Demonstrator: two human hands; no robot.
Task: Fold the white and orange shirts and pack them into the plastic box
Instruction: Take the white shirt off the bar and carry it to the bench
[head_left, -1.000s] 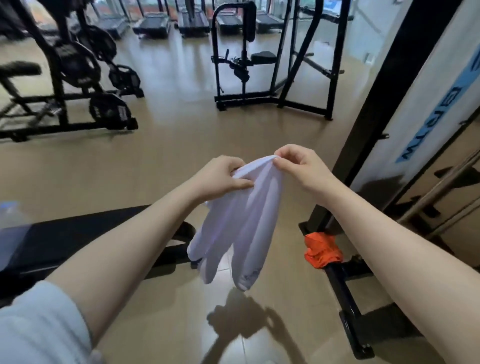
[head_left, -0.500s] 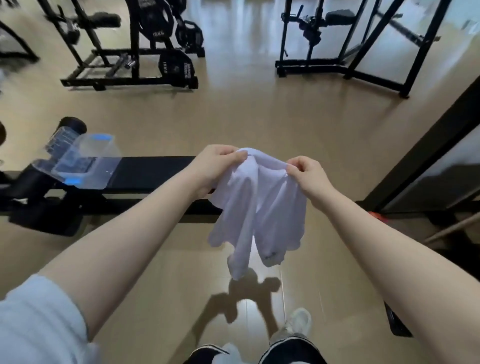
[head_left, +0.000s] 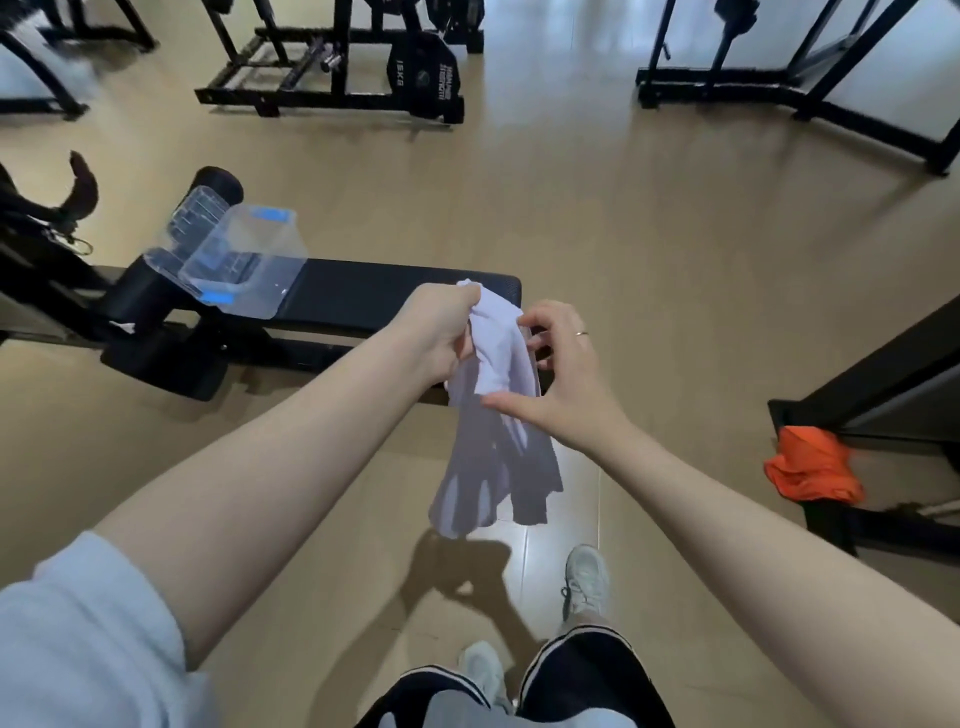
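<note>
The white shirt hangs bunched in the air in front of the black bench. My left hand grips its top edge. My right hand is spread open beside the cloth, fingers apart, touching its right side without gripping. The clear plastic box with blue clips stands on the bench's left end, its lid lying behind it. The orange shirt lies crumpled on a black frame at the right.
Black weight racks and a frame stand on the tan floor beyond the bench. A dark machine is at the left. My shoes are on the floor below the shirt.
My right hand has let go of the white shirt and opened. The view has tilted down and left, so the bench, box and orange shirt now show. My left hand still holds the shirt.
</note>
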